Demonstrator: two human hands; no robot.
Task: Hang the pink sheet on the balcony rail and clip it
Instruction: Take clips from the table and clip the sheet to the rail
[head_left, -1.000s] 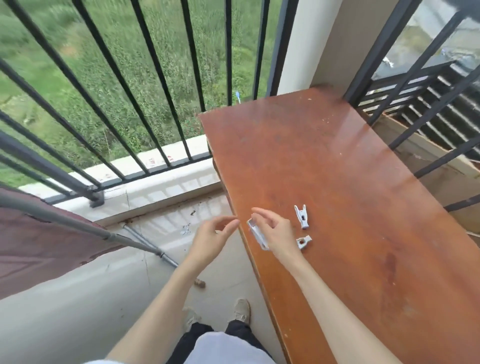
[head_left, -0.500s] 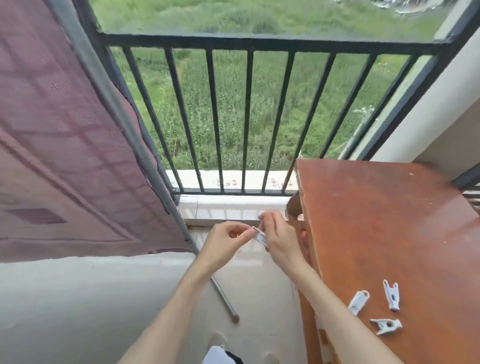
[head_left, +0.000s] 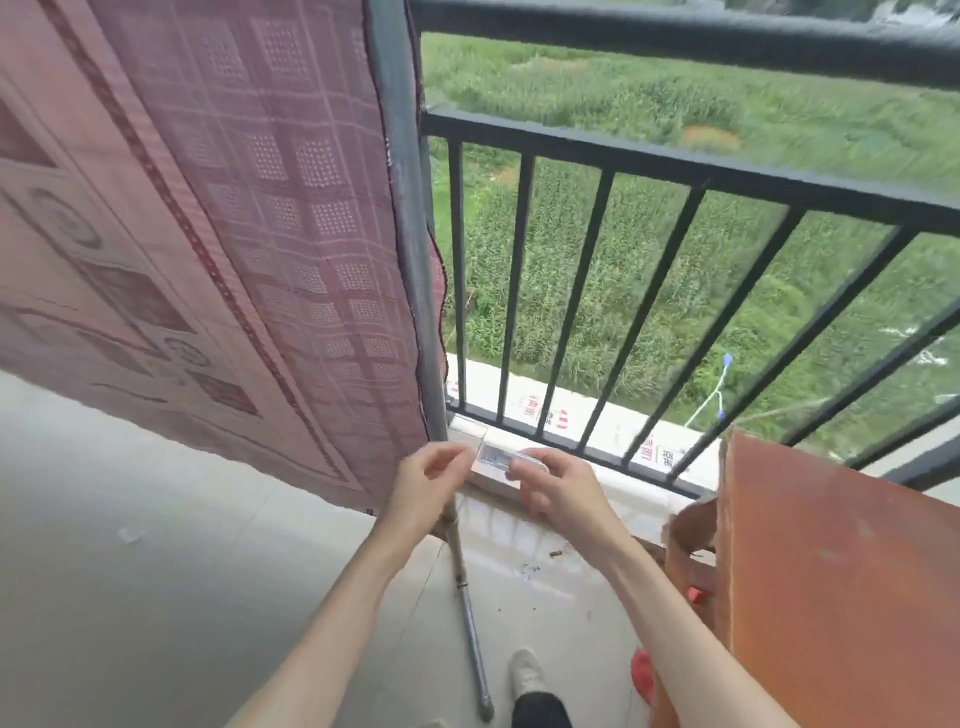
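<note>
The pink patterned sheet (head_left: 218, 234) hangs over a grey pole (head_left: 410, 260) and fills the left half of the head view. Its right edge lies along the pole. A small white clip (head_left: 511, 460), blurred, sits between my two hands just below and right of the sheet's lower corner. My right hand (head_left: 561, 488) pinches the clip's right end. The curled fingertips of my left hand (head_left: 426, 480) meet its left end. The black balcony rail (head_left: 675, 36) runs across the top right, with vertical bars below it.
An orange-brown wooden table (head_left: 831, 571) stands at the right, close to the rail's bars. The grey pole's lower end reaches the tiled floor by my shoe (head_left: 527, 673). Something red (head_left: 641, 670) lies under the table. A white ledge (head_left: 613, 431) runs below the bars.
The view swung left and up, so the spare clips on the table left the frame. Both hands carried the clip from the table's edge toward the sheet's lower right corner.
</note>
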